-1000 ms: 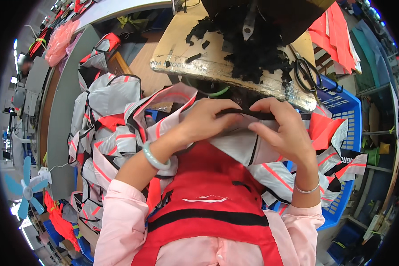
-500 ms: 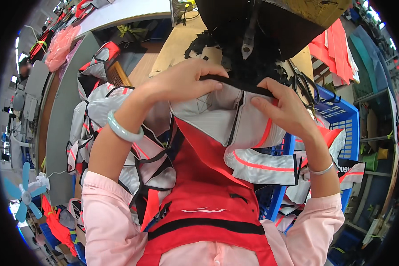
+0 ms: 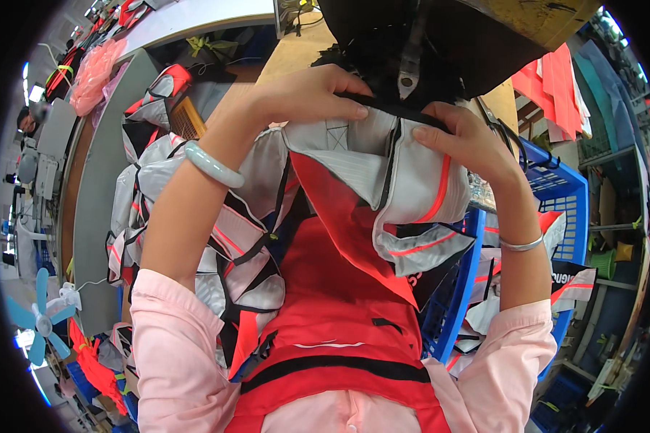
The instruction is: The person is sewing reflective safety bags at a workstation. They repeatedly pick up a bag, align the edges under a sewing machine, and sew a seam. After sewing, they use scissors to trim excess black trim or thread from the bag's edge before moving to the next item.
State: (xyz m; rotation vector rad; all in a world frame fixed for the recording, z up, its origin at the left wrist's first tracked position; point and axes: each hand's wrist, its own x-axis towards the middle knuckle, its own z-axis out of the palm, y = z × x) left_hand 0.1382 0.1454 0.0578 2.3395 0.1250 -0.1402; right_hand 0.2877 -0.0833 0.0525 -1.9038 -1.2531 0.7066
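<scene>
The grey-and-red garment panel is held up just below the black sewing-machine head, its black-bound edge pinched by the left hand and right hand. Fingers seem close to the needle area; a slip could skew the edge or nick a fingertip.

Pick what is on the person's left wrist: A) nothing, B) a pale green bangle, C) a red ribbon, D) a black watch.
B: a pale green bangle circles the wrist below the left hand, which grips the grey garment.
</scene>
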